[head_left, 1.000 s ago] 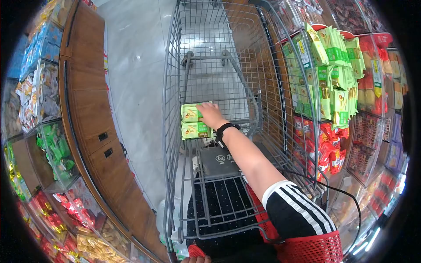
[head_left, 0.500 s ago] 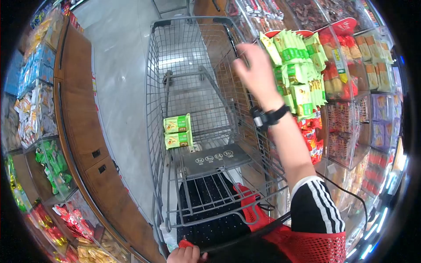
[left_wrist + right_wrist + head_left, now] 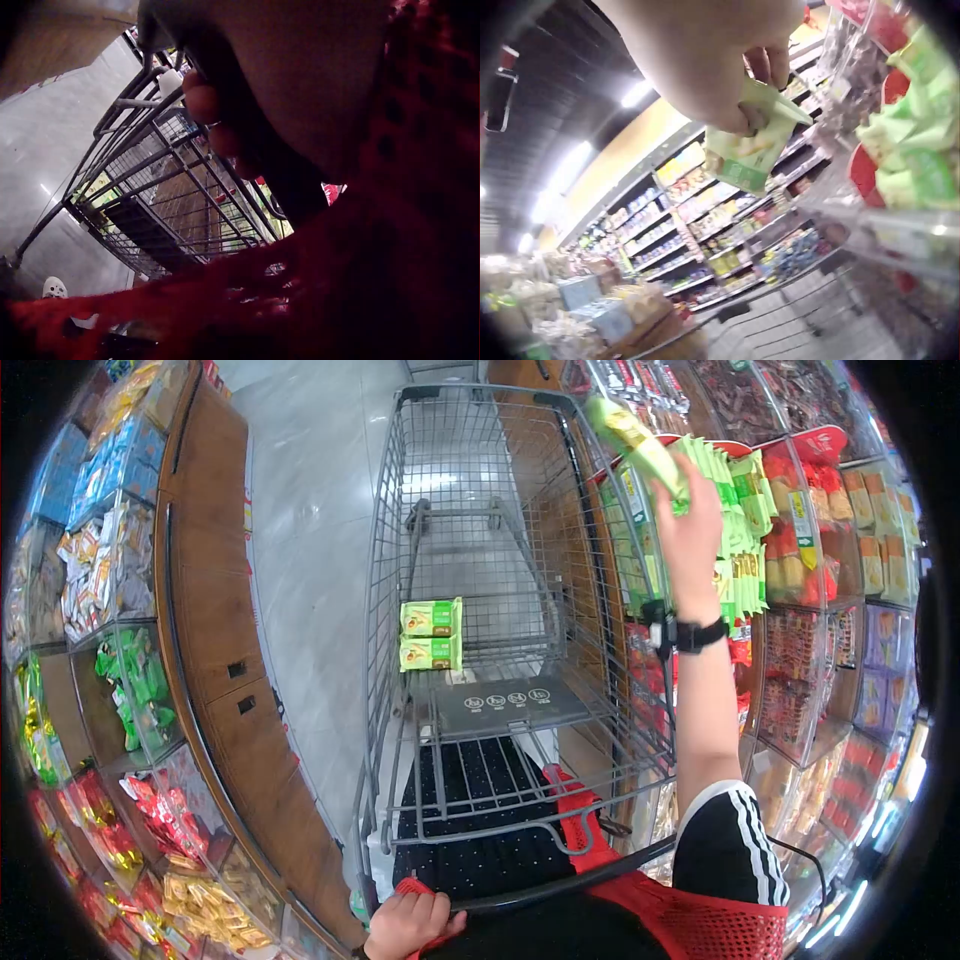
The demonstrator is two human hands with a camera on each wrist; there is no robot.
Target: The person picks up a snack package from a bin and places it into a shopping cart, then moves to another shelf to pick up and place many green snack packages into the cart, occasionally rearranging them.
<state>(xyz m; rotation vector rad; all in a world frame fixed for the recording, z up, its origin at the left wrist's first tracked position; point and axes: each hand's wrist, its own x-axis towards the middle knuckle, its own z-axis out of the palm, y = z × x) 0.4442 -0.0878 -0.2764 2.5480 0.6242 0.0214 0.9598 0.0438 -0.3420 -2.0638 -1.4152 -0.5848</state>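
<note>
My right hand [image 3: 692,535] pinches a green snack packet [image 3: 640,445] above the right rim of the cart, beside the bin of green packets [image 3: 738,550]. In the right wrist view the same packet [image 3: 754,142] hangs from the fingers of that hand [image 3: 712,60]. Two green packets [image 3: 430,635] lie side by side in the cart [image 3: 510,700], near its left wall. My left hand [image 3: 410,922] is curled round the cart's handle [image 3: 575,882]; the left wrist view shows its fingers [image 3: 202,101] on the dark bar.
Clear bins of wrapped snacks line both sides, with red packets [image 3: 820,490] on the right and dark green ones [image 3: 130,685] on the left. A wooden cabinet [image 3: 205,580] runs along the left. Grey floor [image 3: 310,510] lies between it and the cart. A red mesh bag [image 3: 700,920] hangs close to my body.
My right hand went from the packets in the cart over to the right-hand bins and now holds another green packet. My left hand stays at the handle.
</note>
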